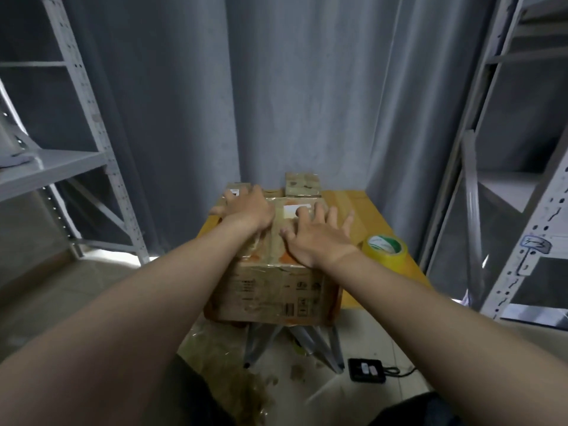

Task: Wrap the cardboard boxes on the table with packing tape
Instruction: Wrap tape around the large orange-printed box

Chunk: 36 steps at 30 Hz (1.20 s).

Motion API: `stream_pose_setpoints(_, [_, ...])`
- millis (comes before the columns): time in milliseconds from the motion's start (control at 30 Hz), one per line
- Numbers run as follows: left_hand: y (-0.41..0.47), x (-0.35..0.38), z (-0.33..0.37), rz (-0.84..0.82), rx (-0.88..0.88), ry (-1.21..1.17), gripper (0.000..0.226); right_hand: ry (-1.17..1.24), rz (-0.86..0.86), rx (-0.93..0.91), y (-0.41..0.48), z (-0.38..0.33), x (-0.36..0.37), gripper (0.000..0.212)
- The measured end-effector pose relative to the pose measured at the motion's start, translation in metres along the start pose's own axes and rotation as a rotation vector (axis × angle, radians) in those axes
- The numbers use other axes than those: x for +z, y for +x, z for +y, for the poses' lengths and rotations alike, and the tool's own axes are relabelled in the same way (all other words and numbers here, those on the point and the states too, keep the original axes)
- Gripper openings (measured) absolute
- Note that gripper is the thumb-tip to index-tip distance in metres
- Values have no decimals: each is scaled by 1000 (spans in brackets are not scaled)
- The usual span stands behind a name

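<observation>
Glossy taped cardboard box [273,290], flat hands pressing

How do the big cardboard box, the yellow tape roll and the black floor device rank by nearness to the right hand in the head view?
1. Big cardboard box: under the right hand, which rests on its top.
2. Yellow tape roll: on the table, just to the hand's right.
3. Black device: on the floor below, nearer the person.
</observation>
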<state>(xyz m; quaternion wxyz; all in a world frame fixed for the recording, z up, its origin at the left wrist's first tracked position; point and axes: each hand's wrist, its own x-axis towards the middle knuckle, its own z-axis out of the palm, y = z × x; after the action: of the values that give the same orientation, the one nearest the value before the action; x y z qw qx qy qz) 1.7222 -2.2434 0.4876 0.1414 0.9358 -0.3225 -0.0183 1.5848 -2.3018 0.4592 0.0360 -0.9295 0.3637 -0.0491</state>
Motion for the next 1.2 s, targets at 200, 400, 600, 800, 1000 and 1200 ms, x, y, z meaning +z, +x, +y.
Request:
stream_pose_setpoints(200, [39, 11, 12, -117, 20, 99, 67, -31, -14, -46, 7, 4, 11, 70])
stream_pose_setpoints(400, [56, 32, 16, -61, 32, 132, 60, -27, -16, -15, 37, 7, 10, 71])
stream_pose_setpoints(600, [64, 40, 18, -99, 23, 178, 63, 84, -39, 77, 79, 16, 5, 72])
stream_pose_setpoints(800, [69, 45, 18, -89, -14, 191, 69, 126, 29, 95, 129, 25, 2, 70])
stream_pose_setpoints(1000, [79, 46, 19, -143, 3, 248, 67, 99, -42, 159, 166, 26, -3, 42])
stream_pose_setpoints(1200, [83, 45, 18, -150, 12, 283, 68, 201, -70, 250, 182, 29, -3, 43])
